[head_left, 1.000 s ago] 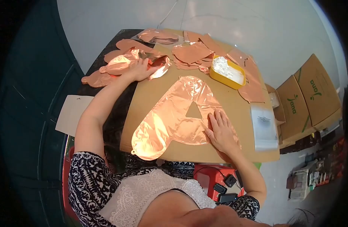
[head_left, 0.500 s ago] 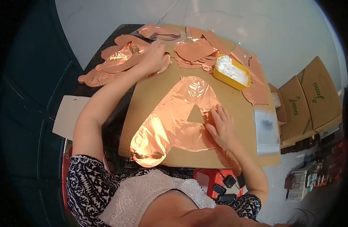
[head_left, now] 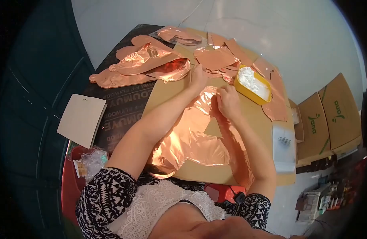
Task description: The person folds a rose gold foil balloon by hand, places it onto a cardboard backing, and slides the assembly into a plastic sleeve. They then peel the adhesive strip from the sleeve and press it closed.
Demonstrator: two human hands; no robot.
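A flat, shiny rose-gold foil balloon [head_left: 193,137] shaped like a letter A lies in front of me on the cardboard. My right hand [head_left: 229,102] has its fingers curled in a pinch on the upper right edge, where the foil is creased along the right leg. My left hand [head_left: 196,79] is closed beside the balloon's top, its forearm crossing over the left leg; whatever its fingertips hold is hidden. Just beyond the left hand rests a pile of rose-gold foil balloons [head_left: 129,65].
A yellow tub [head_left: 253,97] of white material stands right of my hands. More matte balloon pieces [head_left: 215,59] lie at the back. A clear plastic packet [head_left: 284,147] is at the right edge, cardboard boxes [head_left: 325,123] beyond. At left are a beige board [head_left: 82,119] and a red bin [head_left: 70,179].
My left hand has come right from the balloon pile to the letter's top. My right hand has moved up from its right leg and changed from spread to pinching. The view has shifted slightly.
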